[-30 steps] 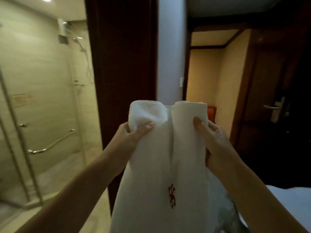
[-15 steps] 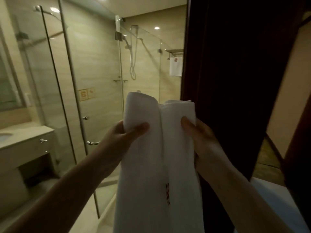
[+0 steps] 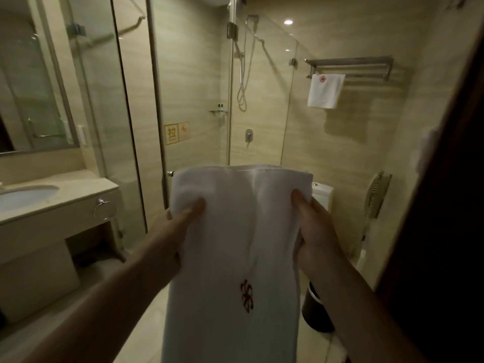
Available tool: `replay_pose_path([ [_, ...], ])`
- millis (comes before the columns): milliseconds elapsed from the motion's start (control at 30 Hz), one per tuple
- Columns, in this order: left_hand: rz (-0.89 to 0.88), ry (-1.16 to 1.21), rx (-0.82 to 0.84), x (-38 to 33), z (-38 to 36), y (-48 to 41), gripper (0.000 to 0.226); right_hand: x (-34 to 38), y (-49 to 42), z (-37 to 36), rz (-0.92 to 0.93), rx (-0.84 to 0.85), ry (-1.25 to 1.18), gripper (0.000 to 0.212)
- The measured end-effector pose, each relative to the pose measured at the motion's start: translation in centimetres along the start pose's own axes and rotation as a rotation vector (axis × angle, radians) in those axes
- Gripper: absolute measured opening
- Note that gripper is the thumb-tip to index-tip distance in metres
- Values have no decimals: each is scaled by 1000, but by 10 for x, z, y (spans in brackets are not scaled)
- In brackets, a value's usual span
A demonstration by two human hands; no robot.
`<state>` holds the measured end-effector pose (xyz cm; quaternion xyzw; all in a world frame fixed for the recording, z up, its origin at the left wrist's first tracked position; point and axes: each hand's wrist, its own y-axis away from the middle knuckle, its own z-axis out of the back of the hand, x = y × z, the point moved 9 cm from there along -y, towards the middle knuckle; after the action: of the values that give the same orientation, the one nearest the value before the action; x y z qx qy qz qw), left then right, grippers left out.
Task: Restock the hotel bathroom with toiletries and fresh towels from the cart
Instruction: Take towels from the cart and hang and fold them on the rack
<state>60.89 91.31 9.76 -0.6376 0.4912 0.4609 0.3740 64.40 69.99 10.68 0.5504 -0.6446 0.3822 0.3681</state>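
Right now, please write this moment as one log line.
stage: white towel not yet hung | left hand: grips its top edge | right hand: grips its top edge | wall rack: small towel hanging

The big towel [image 3: 235, 244] in the middle of the picture is white with a small red flower mark low down. The little towel [image 3: 325, 90] at the upper right is white with a red flower too. The walls [image 3: 353, 142] are tan with pale stripes. The sign [image 3: 176, 133] is yellow. The bin [image 3: 314, 314] at the lower right is black.
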Motion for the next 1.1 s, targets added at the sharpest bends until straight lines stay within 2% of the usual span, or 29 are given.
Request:
replay_pose_path([
  [133, 16, -4, -97, 12, 30, -49, 50, -22, -46, -17, 53, 9, 9, 16],
  [267, -28, -59, -182, 18, 43, -116, 28, -38, -108, -23, 103, -15, 61, 16],
  [400, -72, -143, -232, 24, 39, -192, 26, -44, -175, -9, 164, -92, 111, 19],
  [567, -104, -201, -173, 38, 16, -273, 33, -55, -243, 12, 199, -182, 229, 27],
  [667, -94, -157, -112, 47, 2, -321, 35, -53, -281, 21, 247, -232, 290, 27],
  [833, -110, -60, 9, 52, -34, -411, 24, -46, -342, 31, 348, -372, 417, 21],
  [1000, -123, -138, 104, 60, -69, -501, 31, -35, -395, 32, 437, -476, 492, 24],
  [1100, -195, -167, 170, 59, -96, -542, 31, -27, -420, 41, 476, -537, 550, 32],
])
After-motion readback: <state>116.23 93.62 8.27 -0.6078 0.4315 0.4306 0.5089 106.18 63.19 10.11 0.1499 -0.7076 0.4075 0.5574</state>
